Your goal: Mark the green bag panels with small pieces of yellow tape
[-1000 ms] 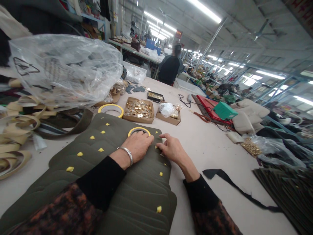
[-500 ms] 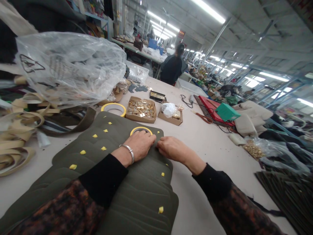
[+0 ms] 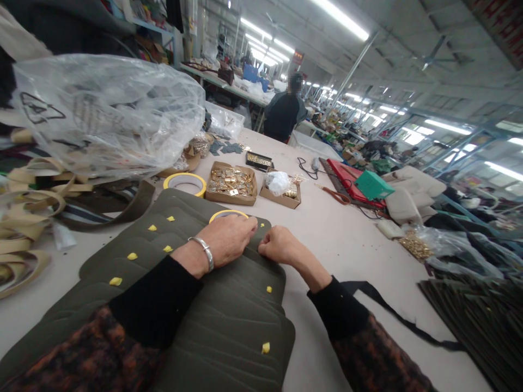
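Dark olive quilted panels (image 3: 220, 305) lie stacked in front of me, with several small yellow tape bits (image 3: 132, 256) on them. My left hand (image 3: 226, 239), with a silver bracelet at the wrist, is closed over the top part of the panel. Directly behind its knuckles shows the rim of a yellow tape roll (image 3: 229, 213), mostly covered by the hand. My right hand (image 3: 280, 246) is closed in a pinch at the panel's right edge, a little apart from the left fingertips. Whatever either set of fingers grips is hidden. One small yellow bit (image 3: 262, 225) sits between the hands.
A larger yellow tape roll (image 3: 184, 185), boxes of gold metal fittings (image 3: 231, 184), and a clear plastic bag (image 3: 110, 120) stand beyond the panels. Tan straps (image 3: 32, 201) pile up at left. To the right are scissors (image 3: 335, 195), a dark strap (image 3: 400, 313) and stacked dark pieces (image 3: 461, 321).
The view has shifted slightly, moving the scene left. My right forearm has drawn inward, uncovering more of the dark strap. Both hands stay closed at the panel's top right.
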Tool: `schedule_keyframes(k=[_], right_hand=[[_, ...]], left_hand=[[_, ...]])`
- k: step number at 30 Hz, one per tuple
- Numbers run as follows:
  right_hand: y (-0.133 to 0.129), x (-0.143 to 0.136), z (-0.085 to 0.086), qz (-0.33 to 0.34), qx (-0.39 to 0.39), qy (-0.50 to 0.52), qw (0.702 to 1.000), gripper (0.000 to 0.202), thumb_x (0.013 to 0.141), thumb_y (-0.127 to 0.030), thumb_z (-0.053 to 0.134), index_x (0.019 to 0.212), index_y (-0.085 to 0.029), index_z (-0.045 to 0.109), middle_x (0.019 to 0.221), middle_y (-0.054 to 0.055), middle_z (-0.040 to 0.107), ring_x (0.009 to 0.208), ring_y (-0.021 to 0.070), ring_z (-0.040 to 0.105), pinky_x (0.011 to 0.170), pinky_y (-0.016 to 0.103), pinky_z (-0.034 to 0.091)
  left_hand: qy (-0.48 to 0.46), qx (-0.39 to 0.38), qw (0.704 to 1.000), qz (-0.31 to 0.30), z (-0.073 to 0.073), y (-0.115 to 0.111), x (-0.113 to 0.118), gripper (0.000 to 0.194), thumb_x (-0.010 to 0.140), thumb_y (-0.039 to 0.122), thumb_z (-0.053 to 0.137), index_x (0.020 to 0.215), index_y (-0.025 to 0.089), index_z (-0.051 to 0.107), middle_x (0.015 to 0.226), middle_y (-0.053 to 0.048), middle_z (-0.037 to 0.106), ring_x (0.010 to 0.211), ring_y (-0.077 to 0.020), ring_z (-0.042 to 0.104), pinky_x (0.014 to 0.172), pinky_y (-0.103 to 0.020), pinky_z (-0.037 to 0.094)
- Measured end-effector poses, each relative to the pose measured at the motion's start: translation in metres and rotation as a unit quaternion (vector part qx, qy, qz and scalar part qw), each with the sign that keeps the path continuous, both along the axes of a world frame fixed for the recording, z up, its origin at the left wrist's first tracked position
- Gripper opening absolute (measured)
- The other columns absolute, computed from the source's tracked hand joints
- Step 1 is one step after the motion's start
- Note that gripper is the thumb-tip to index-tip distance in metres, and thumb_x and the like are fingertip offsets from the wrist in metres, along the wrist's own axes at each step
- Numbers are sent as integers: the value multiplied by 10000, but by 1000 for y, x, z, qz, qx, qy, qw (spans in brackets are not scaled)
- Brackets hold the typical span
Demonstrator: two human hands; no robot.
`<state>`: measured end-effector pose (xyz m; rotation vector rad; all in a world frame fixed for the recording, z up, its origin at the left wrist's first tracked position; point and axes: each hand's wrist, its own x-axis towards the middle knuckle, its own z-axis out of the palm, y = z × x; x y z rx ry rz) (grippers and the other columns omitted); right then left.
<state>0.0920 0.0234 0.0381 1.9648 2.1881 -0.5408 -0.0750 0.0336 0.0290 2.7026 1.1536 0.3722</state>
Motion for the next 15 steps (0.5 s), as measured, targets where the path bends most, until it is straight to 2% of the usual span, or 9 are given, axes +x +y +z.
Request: schedule_keyframes(k=[8,12,13,15], right_hand=[[-11,5,3,38,8,30,999,178,777,-134,555,684,-120,706,693,86,713,679,163,638,614,223,428],[2,18,9,43,-56,104,992,219,839,-112,517,855,-139,733,716,35,729,599,119,640,596,200,458],[7,20,10,49,-33,127,990,235,851,-110,506,903,-144,732,765,35,739,634,120,650,626,204,468],[20,19,9,81,63,162,981,263,862,-113,494,971,-161,728,894,46,746,777,142,666,725,225,472]], left_hand=[[26,-23,999,-3,-11,1,2,170,915,218,388,856,202,547,853,-57,650,822,-222,585,675,-320,401],[21,-18,1000,0,-10,2,0,185,929,240,371,870,208,543,856,-52,641,827,-215,581,704,-320,409],[17,-17,1000,-1,-9,3,-1,189,933,245,365,874,208,541,857,-51,638,827,-211,582,715,-319,412],[7,-10,1000,-10,-7,3,-1,184,932,242,368,875,206,540,857,-50,632,820,-205,583,728,-318,416]])
